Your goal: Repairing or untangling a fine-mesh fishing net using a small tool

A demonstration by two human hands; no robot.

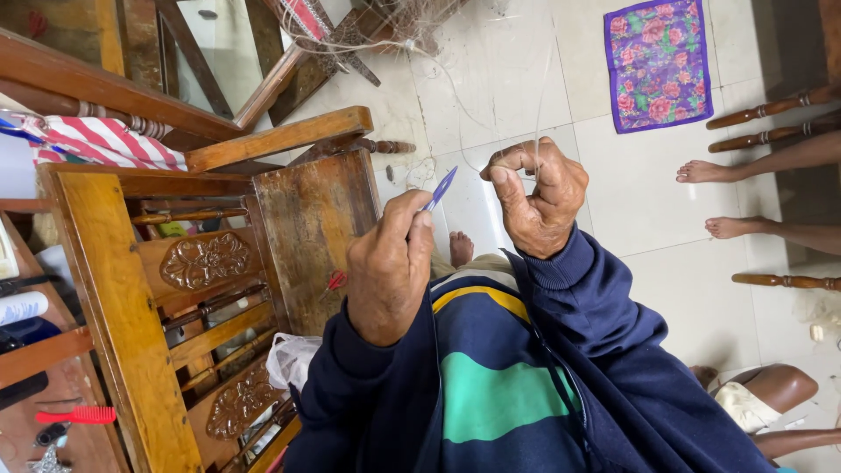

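While a fine net (385,22) hangs bunched by the wooden furniture ahead, a seated person works its pale thread (536,105) over the tiled floor (543,70). From the head view, the left hand (390,271) pinches a slim blue netting needle (441,188) between thumb and fingers, tip raised. Just beside it, the right hand (536,197) is curled, fingertips pressed together on the thread, which runs up taut. Steady tension and a short needle stroke would likely keep the work even. Another person's bare feet (714,197) rest well apart, near a floral cloth (659,63).
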